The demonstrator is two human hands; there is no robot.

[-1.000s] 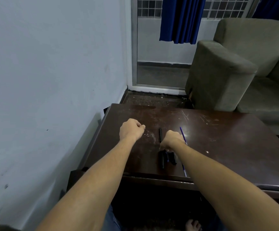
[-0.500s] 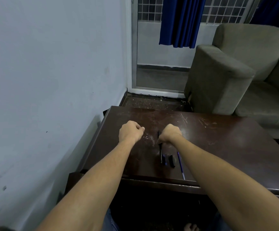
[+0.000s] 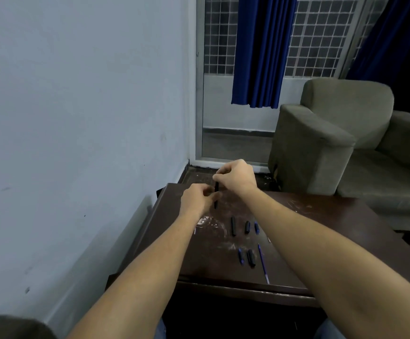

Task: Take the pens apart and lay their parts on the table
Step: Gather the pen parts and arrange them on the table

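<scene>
Holding a black pen nearly upright above the far left corner of the table, both hands sit close together. The right hand pinches its top end. The left hand appears to pinch it lower down, though blur hides the exact grip.

Nearer the person than the hands, between the forearms, lie loose parts. A long black barrel, a short black piece and a blue piece form a row. Closer in lie a second blue piece, a second black piece and a thin refill that reaches almost to the near table edge.

The table's left edge runs just left of the left hand, close to the wall. Right of the right forearm, a broad stretch of tabletop runs toward the armchair.
</scene>
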